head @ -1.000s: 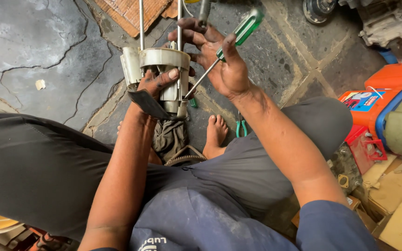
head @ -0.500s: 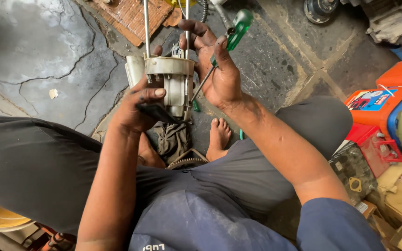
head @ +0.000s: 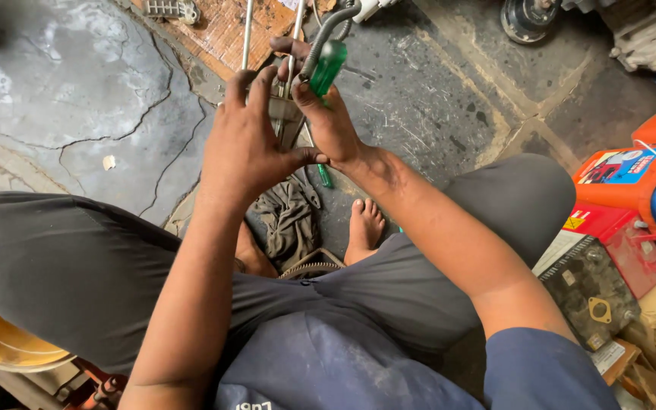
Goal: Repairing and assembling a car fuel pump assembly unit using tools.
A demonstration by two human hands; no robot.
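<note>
I sit on the floor with both hands raised in front of me. My left hand (head: pixel 246 144) wraps over a grey-white plastic pump housing (head: pixel 285 115), hiding most of it; two thin metal rods (head: pixel 246 34) stick up from it. My right hand (head: pixel 326 114) grips a screwdriver with a green translucent handle (head: pixel 328 67), pressed close against the housing beside my left hand. The screwdriver's shaft is hidden between my hands. A grey corrugated hose (head: pixel 326 34) curves above my right fingers.
A dirty rag (head: pixel 288 220) and a second green tool (head: pixel 325 176) lie on the cracked concrete floor by my bare foot (head: pixel 364 228). Orange and red boxes (head: pixel 632 171) and a dark battery-like block (head: pixel 590 285) stand at right. A yellow bowl (head: pixel 1 342) sits at lower left.
My left hand has slid up over the housing and now covers it. My right hand has turned the screwdriver more upright and closed in against the left hand.
</note>
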